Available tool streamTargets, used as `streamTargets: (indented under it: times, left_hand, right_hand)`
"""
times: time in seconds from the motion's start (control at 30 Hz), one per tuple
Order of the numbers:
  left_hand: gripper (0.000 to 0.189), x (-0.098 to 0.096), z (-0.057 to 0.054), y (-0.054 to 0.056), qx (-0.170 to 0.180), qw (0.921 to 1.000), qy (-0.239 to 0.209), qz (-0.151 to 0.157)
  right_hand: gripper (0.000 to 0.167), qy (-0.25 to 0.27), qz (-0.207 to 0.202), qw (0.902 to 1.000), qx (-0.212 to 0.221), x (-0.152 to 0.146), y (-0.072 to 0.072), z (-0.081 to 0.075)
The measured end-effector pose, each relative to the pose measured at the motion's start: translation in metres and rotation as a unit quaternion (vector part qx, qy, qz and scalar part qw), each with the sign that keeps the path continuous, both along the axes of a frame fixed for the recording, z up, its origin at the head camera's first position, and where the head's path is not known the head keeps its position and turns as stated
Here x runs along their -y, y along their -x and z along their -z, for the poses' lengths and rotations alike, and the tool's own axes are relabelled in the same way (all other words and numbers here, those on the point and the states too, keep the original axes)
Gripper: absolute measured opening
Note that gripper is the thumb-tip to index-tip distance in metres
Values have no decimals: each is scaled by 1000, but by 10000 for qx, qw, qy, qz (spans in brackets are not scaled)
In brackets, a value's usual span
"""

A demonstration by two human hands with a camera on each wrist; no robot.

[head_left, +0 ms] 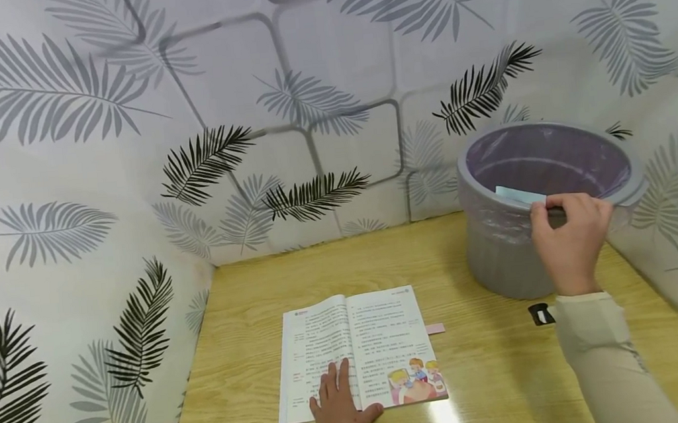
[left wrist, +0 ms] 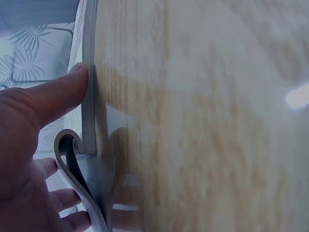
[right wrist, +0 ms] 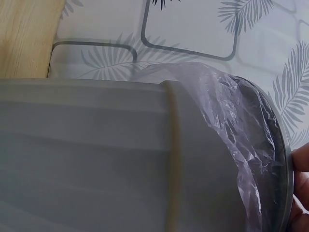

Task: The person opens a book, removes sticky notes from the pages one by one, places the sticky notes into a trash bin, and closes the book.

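An open book (head_left: 385, 347) with printed text and a coloured picture lies on the wooden table. My left hand (head_left: 339, 407) rests on its lower edge near the spine, fingers spread over the pages; in the left wrist view the thumb (left wrist: 63, 94) presses by the book's edge. My right hand (head_left: 574, 233) is at the near rim of a grey bin (head_left: 501, 258) and pinches a light blue paper strip (head_left: 520, 196) between thumb and fingers, over the bin's opening. A thin plastic bag (right wrist: 227, 111) lines the bin and folds over its rim.
A pink tab (head_left: 435, 329) sticks out from the book's right side. A small black-and-white object (head_left: 541, 314) lies on the table (head_left: 249, 285) near the bin and the right sleeve. Leaf-patterned sheeting (head_left: 327, 60) stands behind and along both sides.
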State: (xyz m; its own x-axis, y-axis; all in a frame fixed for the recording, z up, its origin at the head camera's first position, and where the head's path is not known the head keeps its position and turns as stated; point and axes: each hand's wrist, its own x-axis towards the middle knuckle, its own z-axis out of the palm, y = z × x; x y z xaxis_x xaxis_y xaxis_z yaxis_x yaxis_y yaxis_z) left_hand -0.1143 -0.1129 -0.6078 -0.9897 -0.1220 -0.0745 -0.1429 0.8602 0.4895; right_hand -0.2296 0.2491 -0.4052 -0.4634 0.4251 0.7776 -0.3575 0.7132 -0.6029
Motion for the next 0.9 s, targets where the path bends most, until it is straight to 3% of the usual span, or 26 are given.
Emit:
streamTargets:
  times: [0.9]
  left_hand:
    - [106, 0, -3, 0, 86, 9998, -160, 14]
  right_hand:
    - [21, 17, -114, 9991, 412, 0, -6, -3]
